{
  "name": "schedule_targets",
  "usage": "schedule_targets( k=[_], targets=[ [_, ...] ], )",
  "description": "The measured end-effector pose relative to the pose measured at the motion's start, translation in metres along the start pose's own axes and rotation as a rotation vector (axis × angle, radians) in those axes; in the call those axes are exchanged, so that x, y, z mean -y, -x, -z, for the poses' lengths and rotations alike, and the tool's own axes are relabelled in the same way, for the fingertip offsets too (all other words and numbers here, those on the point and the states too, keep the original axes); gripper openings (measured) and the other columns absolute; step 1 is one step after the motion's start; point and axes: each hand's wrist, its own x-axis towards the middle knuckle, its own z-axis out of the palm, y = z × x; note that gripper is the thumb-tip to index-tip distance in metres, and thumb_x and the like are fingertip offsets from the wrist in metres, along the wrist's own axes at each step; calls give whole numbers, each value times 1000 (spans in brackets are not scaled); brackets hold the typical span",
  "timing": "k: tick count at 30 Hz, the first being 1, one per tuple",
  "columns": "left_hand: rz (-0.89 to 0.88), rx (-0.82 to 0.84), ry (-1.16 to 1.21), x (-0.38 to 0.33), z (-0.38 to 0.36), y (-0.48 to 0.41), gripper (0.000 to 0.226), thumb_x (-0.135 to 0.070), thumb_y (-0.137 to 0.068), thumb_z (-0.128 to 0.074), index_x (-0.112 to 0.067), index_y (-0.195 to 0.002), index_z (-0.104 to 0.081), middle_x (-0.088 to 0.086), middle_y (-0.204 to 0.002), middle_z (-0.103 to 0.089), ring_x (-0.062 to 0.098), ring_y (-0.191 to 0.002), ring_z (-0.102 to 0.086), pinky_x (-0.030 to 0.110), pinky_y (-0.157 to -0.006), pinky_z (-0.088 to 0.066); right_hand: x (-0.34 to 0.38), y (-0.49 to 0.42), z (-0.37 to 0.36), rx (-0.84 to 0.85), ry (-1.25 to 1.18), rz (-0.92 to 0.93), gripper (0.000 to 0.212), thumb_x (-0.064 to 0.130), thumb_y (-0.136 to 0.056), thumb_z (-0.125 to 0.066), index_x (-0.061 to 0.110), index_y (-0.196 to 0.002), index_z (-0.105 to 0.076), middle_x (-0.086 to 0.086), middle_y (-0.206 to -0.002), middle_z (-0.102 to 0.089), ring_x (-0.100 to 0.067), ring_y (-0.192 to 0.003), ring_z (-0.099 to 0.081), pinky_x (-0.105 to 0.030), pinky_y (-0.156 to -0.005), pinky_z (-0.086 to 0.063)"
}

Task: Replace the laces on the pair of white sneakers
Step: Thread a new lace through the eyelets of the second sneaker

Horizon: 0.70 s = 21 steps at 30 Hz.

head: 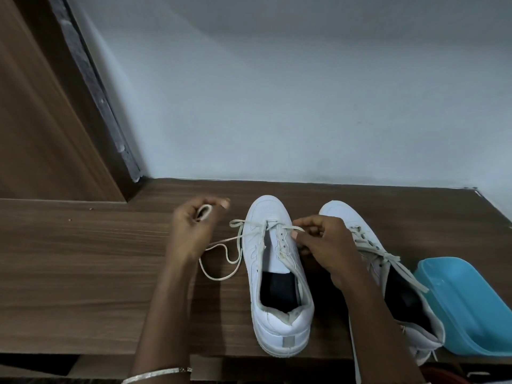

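Both hands are busy with one lace. The left hand [194, 228], out over the surface to the left of the shoes, has its fingers curled round a small loop of the lace. The right hand [324, 245] pinches the same lace at the far eyelets on the right side of the left sneaker.

Behind everything, a pale wall [304, 92] fills the far half of the view, with a brown wooden panel [33, 120] leaning in at far left. The wood-grain surface [83, 273] runs across the near half.

The left sneaker [279, 325] stands upright at the middle, toe to the wall and heel near, its tongue bare apart from the far eyelets. The right sneaker [338, 212] stands just beside it on the right, laced up, and is partly hidden by the right forearm.

A blue plastic container [476, 314] lies at near right, just beside the right sneaker's heel.

The lace [219, 246] trails slack from the far eyelets, looping on the surface left of the shoe.

A thin bangle [155, 374] circles the left wrist.
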Motion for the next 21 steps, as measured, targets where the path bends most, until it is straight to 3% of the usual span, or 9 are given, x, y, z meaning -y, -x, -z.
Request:
schedule_targets(
  k=[3,5,8,11,13,16,19,21],
  targets=[
    [-4,236,-251,5,-7,2,6,-28,-80,-83,-26,-84,-80,-6,-78,-76,10,-71,-67,30,-68,-50,2,0,-1,-83,-2,64,13,6,-82,-78,18,-84,-79,-1,-73,-75,-12,-66,-70,-21,-63,-54],
    [24,314,-400,10,-10,1,11,-38,-74,-86,-35,-84,-80,-12,-81,-76,8,-77,-71,35,-74,-55,4,0,0,-133,19,108,17,6,-81,-77,23,-83,-79,8,-76,-77,-7,-73,-72,-22,-71,-55],
    [2,376,-420,13,-9,1,4,-35,-77,-84,-34,-80,-80,-19,-89,-76,3,-88,-71,39,-87,-56,8,0,1,-158,-113,168,22,-1,-82,-75,20,-86,-79,11,-86,-78,-5,-84,-73,-16,-75,-53],
    [14,386,-277,8,-10,2,11,-26,-90,-73,-22,-80,-77,-13,-73,-73,3,-69,-64,27,-70,-50,11,3,-1,-140,-326,131,22,-9,-81,-72,9,-91,-79,1,-92,-79,-8,-90,-74,-12,-76,-52],
    [29,367,-176,4,-10,4,23,-26,-98,-63,-22,-76,-71,-8,-58,-57,7,-52,-46,24,-53,-36,12,3,-3,-84,-485,63,21,-10,-81,-72,5,-95,-79,-8,-94,-79,-18,-96,-75,-20,-84,-56],
    [97,341,8,1,-12,4,34,-24,-104,-50,-22,-74,-64,4,-61,-44,8,-46,-29,17,-41,-23,15,4,-5,23,-676,4,21,-8,-80,-73,-1,-99,-77,-20,-98,-77,-29,-100,-74,-34,-94,-57],
    [150,260,168,-3,-14,4,37,-26,-105,-46,-18,-79,-71,13,-83,-64,13,-55,-40,22,-42,-23,17,5,-6,20,-630,29,18,-6,-80,-75,3,-95,-78,-22,-95,-76,-26,-89,-72,-33,-89,-59],
    [212,182,296,-4,-14,2,33,-24,-104,-46,-16,-79,-65,10,-88,-74,13,-60,-54,21,-42,-29,13,4,-6,-61,-386,86,20,-5,-81,-75,11,-91,-79,-9,-88,-78,-15,-80,-71,-27,-79,-56]
  ],
)
